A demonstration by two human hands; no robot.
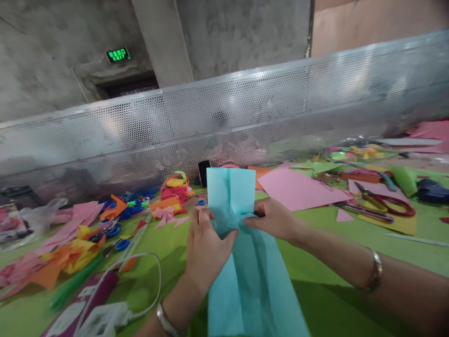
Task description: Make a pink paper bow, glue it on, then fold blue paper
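A long sheet of light blue paper (pixel 252 276) with lengthwise creases runs up from the bottom edge of the view. My left hand (pixel 208 248) grips its left side, thumb on the front face and fingers curled behind the edge. From the right, my right hand (pixel 273 217) pinches the same paper, its thumb near the left thumb. Between the two thumbs the paper is gathered and crumpled. Above them its upper end stands up as a flat panel with a fold down the middle. Part of the fingers is hidden behind the paper.
On the green tabletop (pixel 168 262) lie a pink sheet (pixel 301 189), scissors (pixel 389 203), a cutter knife (pixel 366 211), orange and yellow scraps (pixel 75 252) and blue tape rings (pixel 122 245). A power strip with a white plug (pixel 108 318) is at front left. A perforated metal screen (pixel 217 107) stands behind.
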